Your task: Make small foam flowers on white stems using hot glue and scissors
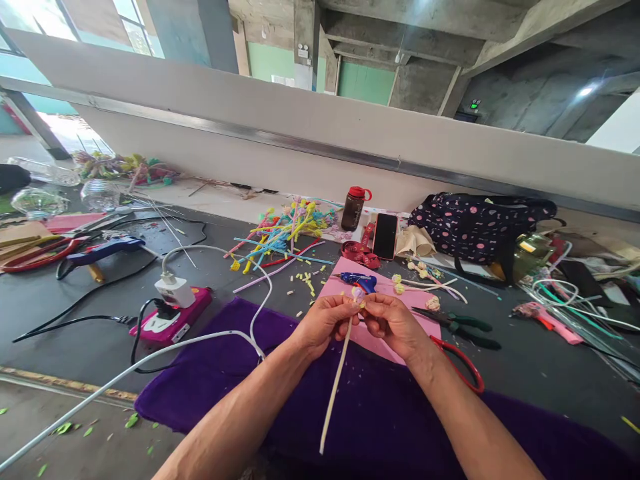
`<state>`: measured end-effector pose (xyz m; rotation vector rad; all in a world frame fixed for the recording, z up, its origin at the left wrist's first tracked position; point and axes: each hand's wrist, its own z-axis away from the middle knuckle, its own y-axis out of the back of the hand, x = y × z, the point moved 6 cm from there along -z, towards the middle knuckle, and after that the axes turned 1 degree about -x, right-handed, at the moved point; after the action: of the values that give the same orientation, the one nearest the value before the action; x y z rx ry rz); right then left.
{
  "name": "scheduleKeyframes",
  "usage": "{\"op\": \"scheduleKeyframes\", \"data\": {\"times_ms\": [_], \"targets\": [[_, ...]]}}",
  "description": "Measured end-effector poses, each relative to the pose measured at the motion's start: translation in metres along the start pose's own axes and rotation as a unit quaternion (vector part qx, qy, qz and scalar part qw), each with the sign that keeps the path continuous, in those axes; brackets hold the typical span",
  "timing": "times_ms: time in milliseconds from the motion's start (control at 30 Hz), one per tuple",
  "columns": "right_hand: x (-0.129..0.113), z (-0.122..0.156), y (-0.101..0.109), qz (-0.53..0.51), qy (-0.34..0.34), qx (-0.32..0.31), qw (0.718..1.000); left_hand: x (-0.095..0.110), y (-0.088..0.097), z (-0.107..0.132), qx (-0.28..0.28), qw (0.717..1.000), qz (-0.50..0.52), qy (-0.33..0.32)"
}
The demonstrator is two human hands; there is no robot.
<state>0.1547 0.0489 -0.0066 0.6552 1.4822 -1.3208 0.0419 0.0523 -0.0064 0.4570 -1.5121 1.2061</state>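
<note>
Both hands meet over the pink sheet (332, 283), pinching a small craft flower (357, 293) with a lilac and pale yellow head. Its cream stem (336, 392) hangs down toward me over the purple cloth (210, 373). My left hand (327, 323) grips just below the flower head, thumb and forefinger pressed together. From the other side, my right hand (393, 323) pinches at the flower's base, its other fingers curled. Just behind the hands lies a blue glue gun (357, 280). Dark green pliers (465, 323) and red-handled scissors (463, 363) rest right of my right hand.
A magenta power box (173, 317) with plugs and trailing cables stands at left. Colourful fuzzy stems (285, 233) are heaped behind, near a bottle (355, 208), a phone (385, 237) and a patterned bag (480, 230). A pink glue gun (547, 321) lies at right.
</note>
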Motion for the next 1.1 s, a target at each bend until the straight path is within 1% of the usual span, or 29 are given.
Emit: {"op": "scheduleKeyframes", "data": {"times_ms": [167, 300, 433, 533, 600, 633, 700, 767, 833, 933, 1000, 1100], "targets": [[0.003, -0.002, 0.003, 0.009, -0.005, -0.009, 1.0, -0.001, 0.0, 0.0, -0.002, 1.0, 0.002, 0.006], [0.005, -0.002, 0.003, 0.041, 0.0, -0.011, 0.999, -0.001, -0.001, 0.0, -0.011, 1.0, 0.008, 0.01], [0.0, 0.001, 0.003, 0.116, 0.012, 0.007, 0.993, -0.001, -0.001, 0.001, -0.013, 1.0, 0.013, 0.011], [-0.015, 0.003, 0.012, 0.207, 0.038, 0.051, 0.976, 0.0, -0.001, 0.001, -0.007, 1.0, 0.019, 0.012], [-0.03, 0.005, 0.026, 0.281, 0.066, 0.106, 0.952, 0.002, 0.0, 0.002, -0.004, 1.0, 0.028, 0.009], [-0.037, 0.006, 0.033, 0.321, 0.08, 0.138, 0.933, 0.003, 0.001, 0.002, -0.004, 0.999, 0.034, 0.006], [-0.049, 0.007, 0.048, 0.405, 0.1, 0.195, 0.888, 0.007, 0.001, 0.002, -0.006, 0.999, 0.047, 0.001], [-0.052, 0.005, 0.057, 0.486, 0.098, 0.227, 0.838, 0.009, 0.002, 0.003, -0.01, 0.998, 0.055, -0.003], [-0.046, 0.001, 0.06, 0.555, 0.077, 0.237, 0.794, 0.01, 0.002, 0.003, -0.01, 0.998, 0.06, -0.003], [-0.031, -0.007, 0.056, 0.628, 0.042, 0.236, 0.741, 0.008, 0.002, 0.004, -0.013, 0.998, 0.065, 0.001], [-0.022, -0.014, 0.052, 0.659, 0.026, 0.232, 0.715, 0.006, 0.001, 0.004, -0.021, 0.997, 0.071, 0.008], [-0.014, -0.023, 0.048, 0.687, 0.009, 0.227, 0.69, 0.003, -0.001, 0.005, -0.034, 0.995, 0.086, 0.022]]}}
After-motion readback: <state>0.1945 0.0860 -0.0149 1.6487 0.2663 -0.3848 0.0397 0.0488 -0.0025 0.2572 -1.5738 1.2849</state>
